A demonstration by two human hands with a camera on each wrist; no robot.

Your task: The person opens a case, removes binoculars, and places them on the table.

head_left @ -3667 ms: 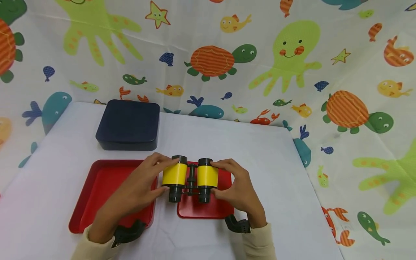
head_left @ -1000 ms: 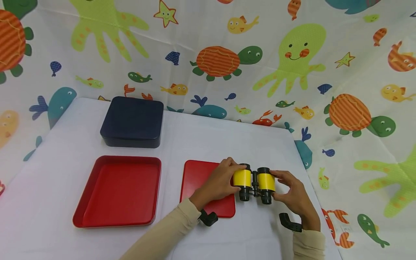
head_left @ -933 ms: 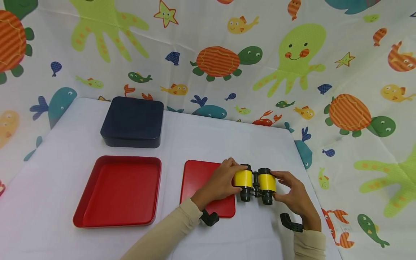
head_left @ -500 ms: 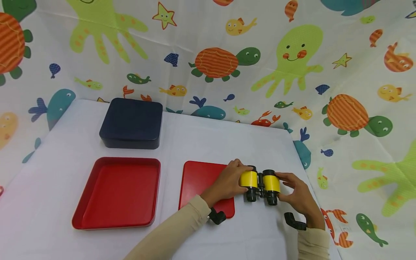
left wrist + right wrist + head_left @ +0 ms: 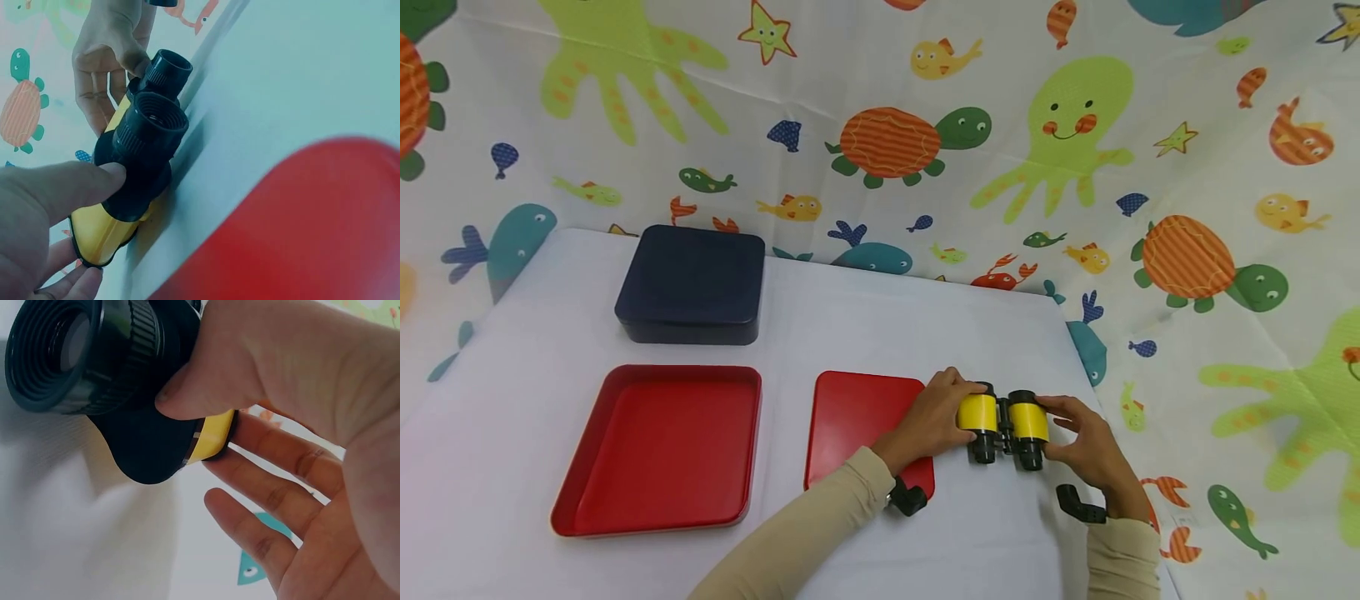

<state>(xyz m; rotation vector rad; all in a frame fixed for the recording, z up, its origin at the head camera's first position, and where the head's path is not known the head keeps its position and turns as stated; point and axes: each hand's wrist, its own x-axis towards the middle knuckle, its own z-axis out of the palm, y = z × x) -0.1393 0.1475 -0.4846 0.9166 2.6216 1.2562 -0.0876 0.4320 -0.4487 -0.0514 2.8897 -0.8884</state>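
Note:
Yellow and black binoculars (image 5: 1030,421) are at the right part of the white table, eyepieces toward the person. My left hand (image 5: 928,417) grips the left barrel, thumb near the eyepiece end and fingers at the far end. On the other barrel, my right hand (image 5: 1090,442) pinches between thumb and fingers. In the left wrist view the binoculars (image 5: 150,131) show both eyepieces, with a shadow on the cloth beside them. The right wrist view has one eyepiece of the binoculars (image 5: 119,356) close up, the thumb pressing the black housing. Whether they touch the cloth I cannot tell.
A flat red lid-like panel (image 5: 857,417) lies under my left forearm, left of the binoculars. Further left is a red tray (image 5: 681,450) with raised walls. Behind it stands a dark blue box (image 5: 692,283). A sea-animal printed curtain (image 5: 887,142) hangs along the back and right.
Both hands have carried the binoculars rightward, from over the red panel to the cloth right of it. In the last half second they have barely moved; the view shifted slightly.

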